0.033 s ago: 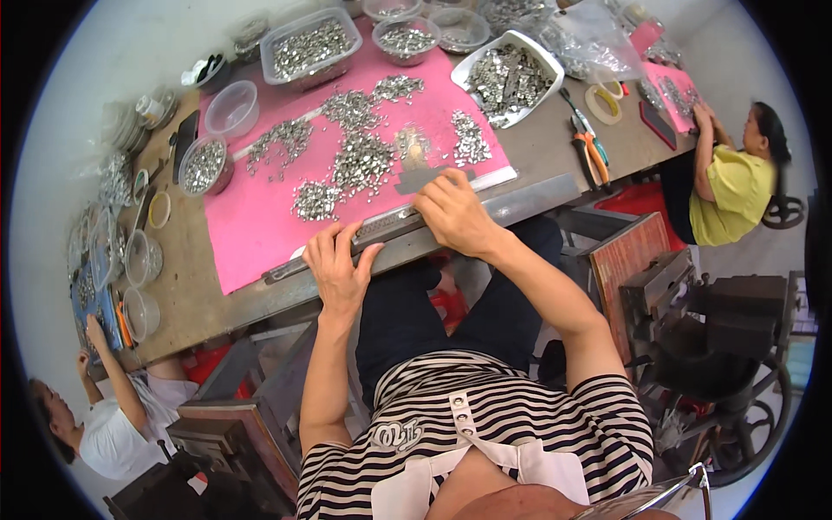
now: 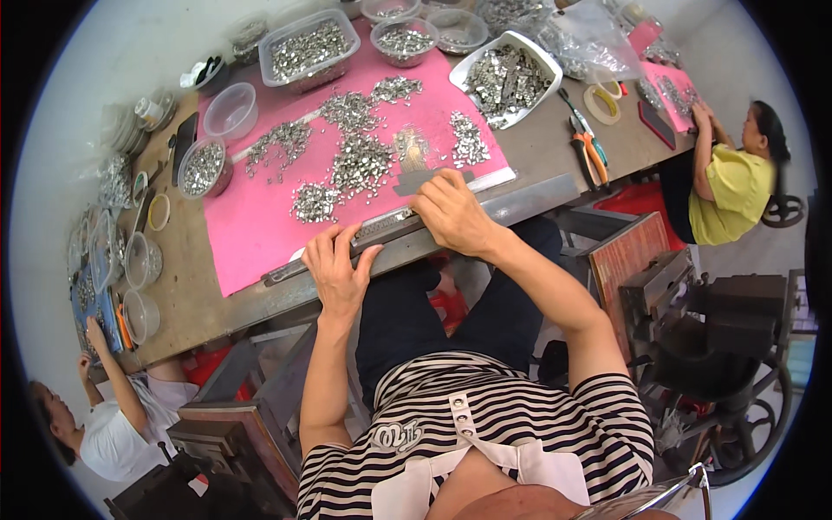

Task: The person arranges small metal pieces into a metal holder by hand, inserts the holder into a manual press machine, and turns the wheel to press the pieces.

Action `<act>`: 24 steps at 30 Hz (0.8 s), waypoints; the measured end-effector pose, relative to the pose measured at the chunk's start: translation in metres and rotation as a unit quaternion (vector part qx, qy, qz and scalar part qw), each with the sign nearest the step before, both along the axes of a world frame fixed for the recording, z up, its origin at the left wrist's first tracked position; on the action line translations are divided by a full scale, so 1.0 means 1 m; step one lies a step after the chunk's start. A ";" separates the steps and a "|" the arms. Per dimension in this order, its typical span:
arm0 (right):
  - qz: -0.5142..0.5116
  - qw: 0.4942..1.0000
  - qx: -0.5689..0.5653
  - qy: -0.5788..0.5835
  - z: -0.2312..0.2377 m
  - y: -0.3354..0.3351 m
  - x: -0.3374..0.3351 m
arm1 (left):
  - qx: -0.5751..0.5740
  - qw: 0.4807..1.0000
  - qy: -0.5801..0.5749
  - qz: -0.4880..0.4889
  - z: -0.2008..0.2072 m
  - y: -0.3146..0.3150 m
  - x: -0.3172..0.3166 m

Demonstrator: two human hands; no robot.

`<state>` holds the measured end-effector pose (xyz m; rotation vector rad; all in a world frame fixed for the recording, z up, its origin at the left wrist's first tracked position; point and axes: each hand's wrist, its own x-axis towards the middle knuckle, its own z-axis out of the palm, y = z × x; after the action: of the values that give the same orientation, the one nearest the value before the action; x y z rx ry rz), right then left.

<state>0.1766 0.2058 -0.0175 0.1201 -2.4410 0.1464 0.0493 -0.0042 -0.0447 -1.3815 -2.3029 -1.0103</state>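
Topping table point(image 2: 184, 269): pink sheet point(image 2: 247, 221), metal strip point(image 2: 384, 228); pale wall point(image 2: 160, 56).

Pink mat point(image 2: 247, 238), dark-grey metal strip point(image 2: 381, 229), black-and-cream striped shirt point(image 2: 511, 399)

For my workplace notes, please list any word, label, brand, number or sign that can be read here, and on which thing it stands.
Striped shirt: a stylised, letter-like chest emblem; I do not copy out its lettering.
White container, upper left: any print is too small to read.
Dark metal bar: no legible marks.
I can make out no other readable text.
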 end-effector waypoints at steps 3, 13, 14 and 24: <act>0.000 0.999 -0.007 0.033 0.026 0.026 -0.006 | -0.001 1.000 0.004 0.003 0.001 -0.002 0.000; -0.170 0.976 -0.133 -0.008 0.011 0.082 0.025 | -0.010 1.000 0.004 0.011 0.003 0.000 0.002; -0.170 0.976 -0.134 -0.009 0.008 0.078 0.023 | -0.013 1.000 0.002 0.014 0.003 -0.001 0.002; -0.176 0.975 -0.107 -0.088 0.003 0.077 0.014 | -0.015 1.000 0.003 0.014 0.001 0.000 0.003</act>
<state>0.1907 0.2832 -0.0143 -0.4351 -2.5571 0.2694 0.0519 -0.0042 -0.0435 -1.3569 -2.3368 -0.9648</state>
